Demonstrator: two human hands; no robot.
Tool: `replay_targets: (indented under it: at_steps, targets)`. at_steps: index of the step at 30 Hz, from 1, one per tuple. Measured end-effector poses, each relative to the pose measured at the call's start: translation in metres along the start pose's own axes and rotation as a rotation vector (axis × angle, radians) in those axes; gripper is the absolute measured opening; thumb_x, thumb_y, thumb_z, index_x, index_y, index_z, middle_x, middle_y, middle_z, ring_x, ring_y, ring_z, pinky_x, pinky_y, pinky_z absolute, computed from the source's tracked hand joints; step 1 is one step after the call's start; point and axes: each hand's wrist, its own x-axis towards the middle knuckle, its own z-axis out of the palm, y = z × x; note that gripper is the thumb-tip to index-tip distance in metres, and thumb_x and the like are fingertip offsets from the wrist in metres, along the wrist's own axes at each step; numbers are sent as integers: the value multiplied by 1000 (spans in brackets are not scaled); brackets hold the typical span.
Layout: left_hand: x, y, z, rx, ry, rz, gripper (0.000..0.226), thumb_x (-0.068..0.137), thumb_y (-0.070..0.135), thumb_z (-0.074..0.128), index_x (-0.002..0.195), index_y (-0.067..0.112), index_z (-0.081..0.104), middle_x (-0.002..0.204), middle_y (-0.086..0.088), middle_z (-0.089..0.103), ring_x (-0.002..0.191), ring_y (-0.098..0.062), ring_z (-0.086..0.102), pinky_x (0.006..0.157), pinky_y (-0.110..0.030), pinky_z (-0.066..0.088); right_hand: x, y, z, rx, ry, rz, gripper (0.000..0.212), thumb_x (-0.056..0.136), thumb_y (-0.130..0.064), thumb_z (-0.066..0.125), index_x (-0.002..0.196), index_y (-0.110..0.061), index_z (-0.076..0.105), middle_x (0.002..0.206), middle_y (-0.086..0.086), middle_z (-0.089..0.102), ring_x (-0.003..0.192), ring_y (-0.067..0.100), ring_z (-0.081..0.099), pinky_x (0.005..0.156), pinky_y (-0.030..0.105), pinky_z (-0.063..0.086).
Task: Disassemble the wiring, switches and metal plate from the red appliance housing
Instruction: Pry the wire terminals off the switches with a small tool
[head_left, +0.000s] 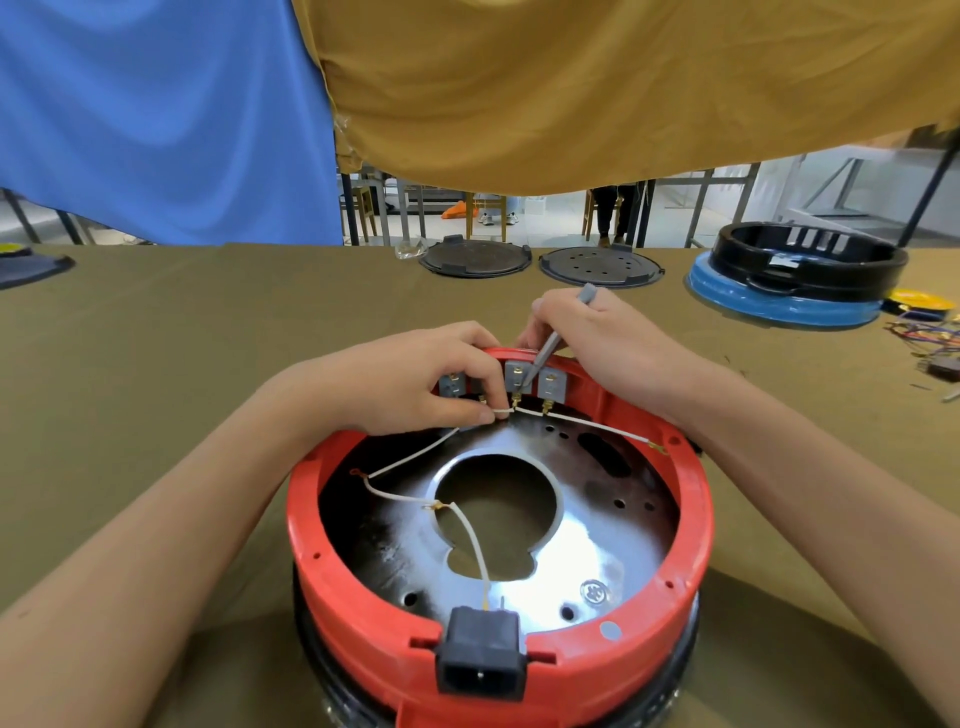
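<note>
A round red appliance housing (332, 525) stands on the table in front of me, open side up. Inside it lies a shiny metal plate (597, 530) with a large hole in its middle. White wires (410, 457) run across the plate to grey switches (549, 384) on the far wall. A black power socket (480, 654) sits in the near rim. My left hand (415, 379) pinches a white wire next to a switch terminal. My right hand (592, 332) grips a grey tool (563, 332), its tip set against the middle switch.
Olive cloth covers the table (156, 364). At the far edge lie two dark round lids (475, 257) (600, 265). A black ring on a blue base (795, 275) stands at the back right, with loose coloured wires (924, 338) beside it. Blue and mustard cloths hang behind.
</note>
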Motion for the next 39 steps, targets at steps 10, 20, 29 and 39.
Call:
replay_targets:
  at_steps: [10, 20, 29, 39]
  targets:
    - [1, 0, 0, -8, -12, -5, 9, 92, 32, 67, 99, 37, 70, 127, 15, 45, 114, -4, 52, 104, -36, 41, 4, -3, -2, 23, -39, 115, 47, 96, -32, 37, 83, -6, 74, 100, 14, 72, 81, 19, 61, 74, 29, 44]
    - [0, 4, 0, 0, -16, -1, 8, 93, 31, 66, 98, 35, 70, 124, 15, 46, 110, -6, 54, 102, -37, 42, 3, 3, 0, 13, -81, 90, 43, 94, -33, 40, 61, -19, 61, 95, 11, 72, 75, 17, 56, 76, 34, 42]
    - [-1, 1, 1, -13, -2, 10, 8, 91, 34, 67, 98, 36, 71, 123, 16, 47, 110, -5, 54, 102, -38, 42, 0, 2, 0, -7, 95, -186, 55, 105, -33, 38, 70, 5, 58, 41, -12, 36, 42, 5, 35, 50, 20, 28]
    - [-1, 0, 1, -21, 4, 14, 9, 90, 34, 67, 98, 37, 70, 125, 14, 47, 113, -8, 54, 103, -40, 42, -6, 2, -3, -90, 159, -354, 50, 94, -35, 65, 61, 3, 61, 43, -4, 41, 43, 7, 34, 46, 15, 29]
